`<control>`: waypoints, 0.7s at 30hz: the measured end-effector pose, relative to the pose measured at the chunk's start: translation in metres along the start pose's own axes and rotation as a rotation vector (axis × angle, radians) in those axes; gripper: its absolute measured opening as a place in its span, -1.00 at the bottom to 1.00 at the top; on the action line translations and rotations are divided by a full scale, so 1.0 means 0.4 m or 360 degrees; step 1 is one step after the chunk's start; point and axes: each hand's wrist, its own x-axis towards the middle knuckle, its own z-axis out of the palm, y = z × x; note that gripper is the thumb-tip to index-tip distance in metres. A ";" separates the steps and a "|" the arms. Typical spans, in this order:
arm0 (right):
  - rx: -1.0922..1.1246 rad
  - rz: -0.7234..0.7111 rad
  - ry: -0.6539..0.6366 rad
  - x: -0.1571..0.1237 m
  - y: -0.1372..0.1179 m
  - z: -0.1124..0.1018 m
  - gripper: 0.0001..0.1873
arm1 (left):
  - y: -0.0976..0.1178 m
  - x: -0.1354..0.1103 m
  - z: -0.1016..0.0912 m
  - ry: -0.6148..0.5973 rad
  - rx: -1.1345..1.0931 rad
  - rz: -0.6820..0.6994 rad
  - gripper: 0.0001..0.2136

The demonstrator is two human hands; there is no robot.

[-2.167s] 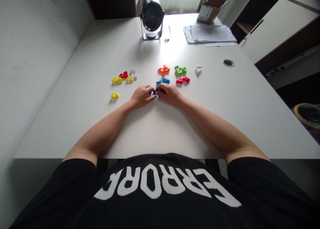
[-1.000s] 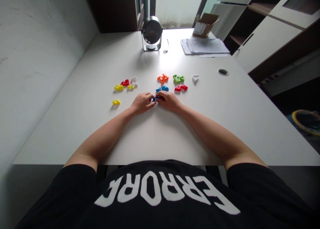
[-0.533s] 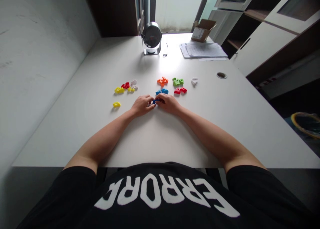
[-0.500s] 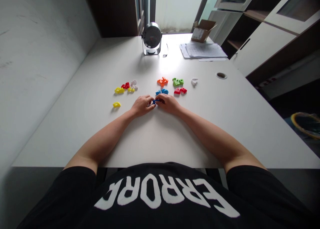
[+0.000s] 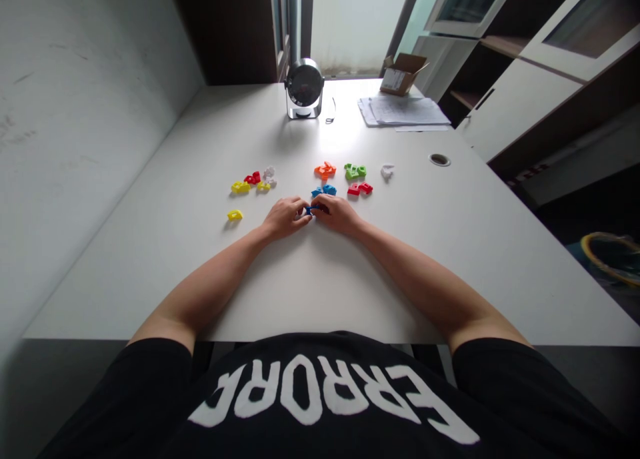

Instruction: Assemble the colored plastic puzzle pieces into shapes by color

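My left hand (image 5: pixel 286 219) and my right hand (image 5: pixel 337 215) rest close together on the white table (image 5: pixel 150 272), pinching a small dark blue plastic piece (image 5: pixel 313 209) between their fingertips. Just beyond the right fingers lie light blue pieces (image 5: pixel 323 191). Farther right are an orange cluster (image 5: pixel 325 171), a green cluster (image 5: pixel 355 171), red pieces (image 5: pixel 360 189) and a white piece (image 5: pixel 387 172). Left of my hands sit a lone yellow piece (image 5: pixel 235 215) and a group of yellow, red and white pieces (image 5: pixel 253 181). My fingers hide most of the dark blue piece.
A round black-and-silver desk fan (image 5: pixel 304 89) stands at the table's far side, with a stack of papers (image 5: pixel 403 111) and a cardboard box (image 5: pixel 400 74) to its right. A cable grommet (image 5: pixel 439 159) sits in the tabletop. A wall runs along the left edge.
Both hands stay together on the dark blue piece. The whole scene sits lower in the picture as my head tilts up, and the loose pieces have not moved on the table.
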 end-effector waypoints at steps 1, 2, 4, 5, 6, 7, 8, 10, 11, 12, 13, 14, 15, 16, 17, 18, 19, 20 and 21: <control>0.0000 0.0003 0.0000 -0.001 0.000 -0.001 -0.83 | 0.000 0.000 0.000 0.0003 0.0000 -0.0001 -0.79; 0.0001 0.0008 0.0000 -0.001 -0.001 -0.002 -0.83 | 0.000 0.000 0.001 0.0007 -0.0001 -0.0003 -0.80; 0.0007 0.0025 0.0002 -0.002 -0.003 -0.004 -0.83 | 0.000 0.000 0.002 0.0013 -0.0004 -0.0009 -0.81; 0.0014 0.0034 0.0004 -0.003 -0.005 -0.006 -0.82 | 0.000 0.000 0.002 0.0016 -0.0005 -0.0016 -0.81; 0.0028 0.0043 0.0007 -0.003 -0.007 -0.007 -0.82 | 0.000 0.000 0.002 0.0017 -0.0008 -0.0027 -0.81; 0.0048 0.0050 0.0010 -0.004 -0.009 -0.009 -0.81 | 0.000 -0.001 0.003 0.0019 -0.0014 -0.0041 -0.81; 0.0072 0.0054 0.0017 -0.004 -0.011 -0.009 -0.81 | 0.000 -0.002 0.003 0.0022 -0.0024 -0.0056 -0.80; 0.0120 0.0051 0.0047 -0.005 -0.014 -0.010 -0.81 | 0.000 -0.003 0.003 0.0045 -0.0061 -0.0072 -0.80; 0.0137 0.0045 0.0063 -0.005 -0.015 -0.010 -0.80 | -0.001 -0.004 0.003 0.0063 -0.0085 -0.0071 -0.79; 0.0147 0.0037 0.0076 -0.006 -0.015 -0.010 -0.80 | -0.002 -0.005 0.003 0.0085 -0.0108 -0.0068 -0.78; 0.0151 0.0031 0.0084 -0.006 -0.015 -0.009 -0.80 | -0.003 -0.006 0.004 0.0112 -0.0128 -0.0065 -0.77; 0.0150 0.0028 0.0085 -0.006 -0.015 -0.009 -0.80 | -0.004 -0.006 0.004 0.0139 -0.0142 -0.0063 -0.76; 0.0147 0.0030 0.0077 -0.006 -0.015 -0.009 -0.80 | -0.005 -0.006 0.005 0.0165 -0.0150 -0.0061 -0.76; 0.0143 0.0037 0.0064 -0.007 -0.014 -0.009 -0.80 | -0.006 -0.007 0.006 0.0188 -0.0153 -0.0058 -0.77; 0.0138 0.0043 0.0054 -0.007 -0.014 -0.009 -0.80 | -0.007 -0.007 0.007 0.0209 -0.0152 -0.0054 -0.78; 0.0137 0.0048 0.0047 -0.007 -0.014 -0.010 -0.81 | -0.008 -0.007 0.008 0.0225 -0.0150 -0.0048 -0.78; 0.0139 0.0048 0.0042 -0.007 -0.013 -0.010 -0.82 | -0.009 -0.006 0.009 0.0238 -0.0148 -0.0042 -0.78; 0.0145 0.0044 0.0041 -0.006 -0.013 -0.011 -0.82 | -0.010 -0.006 0.010 0.0247 -0.0148 -0.0036 -0.79; 0.0155 0.0036 0.0046 -0.006 -0.013 -0.011 -0.83 | -0.010 -0.006 0.011 0.0254 -0.0149 -0.0031 -0.80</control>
